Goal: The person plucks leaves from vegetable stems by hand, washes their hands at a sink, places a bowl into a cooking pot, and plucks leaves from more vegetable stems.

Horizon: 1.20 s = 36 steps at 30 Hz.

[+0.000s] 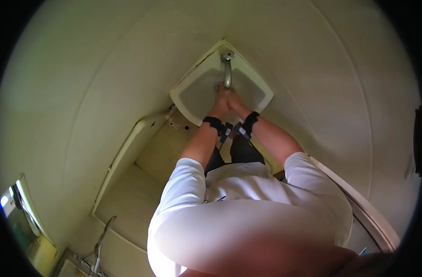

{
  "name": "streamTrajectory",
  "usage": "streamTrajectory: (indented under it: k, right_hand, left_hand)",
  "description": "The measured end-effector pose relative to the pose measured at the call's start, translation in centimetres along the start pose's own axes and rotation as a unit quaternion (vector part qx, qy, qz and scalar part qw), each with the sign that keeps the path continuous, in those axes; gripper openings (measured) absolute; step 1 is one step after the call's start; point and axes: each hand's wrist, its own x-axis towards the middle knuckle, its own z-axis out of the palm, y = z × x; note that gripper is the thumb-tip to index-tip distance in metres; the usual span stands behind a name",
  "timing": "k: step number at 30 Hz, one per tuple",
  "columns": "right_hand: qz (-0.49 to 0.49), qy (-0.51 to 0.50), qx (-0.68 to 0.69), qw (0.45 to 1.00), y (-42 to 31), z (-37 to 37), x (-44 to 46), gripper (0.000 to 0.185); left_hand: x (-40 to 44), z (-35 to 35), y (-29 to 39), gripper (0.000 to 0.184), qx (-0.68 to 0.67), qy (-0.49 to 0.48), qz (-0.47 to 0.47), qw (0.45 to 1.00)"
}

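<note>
Left hand [221, 100] and right hand [236, 101] seen pressed together under tap [228, 76], 12 o'clock, over basin [196, 94]; work judged unfinished.

Left arm [198, 147] and right arm [275, 139] stretched forward and down, angled toward each other, wrists [215, 114] near but apart, left hand [221, 99] touching right hand [236, 101], finger pose too small to tell

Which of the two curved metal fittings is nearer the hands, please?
The tap at the sink; the other fitting is much farther off, lower left.
</note>
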Motion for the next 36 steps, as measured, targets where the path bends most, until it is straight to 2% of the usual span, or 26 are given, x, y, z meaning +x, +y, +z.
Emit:
streamTrajectory:
  k: [1,3,4,6,10,12,13,15,17,18,19,20,21,22,23,24,25,26,27,28,29,30,31,33,35,36]
  right_hand:
    - [0.001,0.006,0.0,1.0,0.0,0.1,-0.2,0.038]
    - [-0.137,0.125,-0.021,0.982,0.1,0.8,-0.7,0.03]
    - [-0.133,0.127,-0.016,0.983,0.1,0.2,-0.8,0.03]
    - [-0.113,0.014,-0.208,0.971,-0.2,-2.7,0.0,0.034]
    - [-0.185,0.091,-0.197,0.959,0.4,-0.1,-2.2,0.034]
    - [-0.225,-0.001,-0.329,0.917,-1.3,-2.2,-2.3,0.025]
    - [-0.227,-0.001,-0.326,0.918,-1.6,-3.2,-2.0,0.025]
    - [-0.311,-0.064,-0.495,0.809,-2.7,-4.6,-1.4,0.018]
    - [-0.315,-0.067,-0.488,0.811,-2.5,-5.3,-0.5,0.019]
    - [-0.269,-0.056,-0.479,0.834,1.1,-6.2,1.0,0.021]
    - [-0.225,-0.045,-0.469,0.853,2.9,-6.7,1.9,0.022]
    - [-0.228,-0.042,-0.469,0.852,1.0,-7.0,1.4,0.022]
    - [-0.127,-0.013,-0.463,0.877,-2.7,-7.3,-0.4,0.02]
    - [-0.027,0.016,-0.452,0.891,-6.5,-7.6,-1.6,0.017]
    - [-0.03,0.017,-0.453,0.891,-9.3,-7.6,-2.1,0.017]
    - [-0.047,0.029,-0.496,0.866,-11.9,-7.4,-2.5,0.014]
    - [-0.065,0.041,-0.538,0.84,-13.8,-7.0,-2.5,0.011]
    - [-0.188,0.08,-0.516,0.832,-15.2,-6.4,-2.0,0.011]
    - [-0.306,0.117,-0.485,0.811,-16.1,-5.8,-1.0,0.011]
    - [-0.309,0.118,-0.484,0.81,-16.5,-5.2,0.4,0.011]
    - [-0.39,0.134,-0.511,0.754,-16.9,-4.6,2.0,0.012]
    - [-0.467,0.152,-0.533,0.69,-16.8,-4.3,3.1,0.013]
    - [-0.467,0.158,-0.532,0.689,-16.7,-4.4,3.9,0.013]
    - [-0.291,0.006,-0.632,0.719,-16.6,-4.4,5.3,0.015]
    - [-0.287,0.012,-0.648,0.706,-16.3,-4.1,6.1,0.014]
    - [-0.284,0.017,-0.663,0.692,-16.6,-3.9,6.4,0.015]
  left_hand:
    - [0.4,-0.3,0.8,0.037,0.017,-0.007,-0.044,0.999]
    - [-0.1,0.6,0.5,0.041,0.04,0.032,-0.059,0.997]
    - [-0.9,1.7,0.0,0.041,0.001,0.037,-0.058,0.998]
    - [-1.0,2.4,0.4,0.041,-0.034,0.038,-0.055,0.997]
    - [-0.1,0.3,0.8,0.032,-0.039,-0.031,-0.076,0.996]
    - [0.4,-1.2,0.5,0.03,-0.039,-0.042,-0.076,0.995]
    - [0.6,-1.4,-0.1,0.026,-0.033,-0.043,-0.045,0.998]
    - [0.2,-1.7,-0.5,0.022,-0.027,-0.044,-0.014,0.999]
    - [-0.4,-1.0,-0.5,0.016,0.037,0.039,-0.002,0.999]
    - [-1.4,-0.7,-0.2,0.016,0.037,0.039,-0.005,0.999]
    - [-2.6,-0.3,0.7,0.017,0.111,0.063,0.004,0.992]
    - [-3.5,-0.2,1.9,0.018,0.187,0.086,0.015,0.979]
    - [-4.5,-0.8,2.5,0.018,0.187,0.084,0.016,0.979]
    - [-5.5,-1.7,3.1,0.025,0.331,0.083,0.084,0.936]
    - [-6.5,-2.5,3.5,0.033,0.467,0.082,0.149,0.868]
    - [-7.5,-3.0,3.9,0.033,0.466,0.082,0.152,0.868]
    - [-8.4,-3.2,4.5,0.038,0.544,0.097,0.249,0.795]
    - [-9.3,-3.5,5.0,0.042,0.612,0.112,0.34,0.705]
    - [-10.7,-3.1,5.8,0.042,0.612,0.114,0.341,0.704]
    - [-12.2,-2.4,6.7,0.039,0.606,0.13,0.277,0.734]
    - [-13.5,-1.8,7.4,0.037,0.598,0.145,0.21,0.76]
    - [-14.5,-2.0,7.4,0.037,0.601,0.144,0.212,0.757]
    - [-15.2,-2.2,7.7,0.036,0.623,0.137,0.232,0.734]
    - [-16.0,-2.3,8.0,0.035,0.645,0.129,0.256,0.709]
    - [-16.9,-2.4,7.7,0.033,0.657,0.12,0.39,0.634]
    - [-17.2,-2.5,8.0,0.033,0.657,0.117,0.393,0.633]
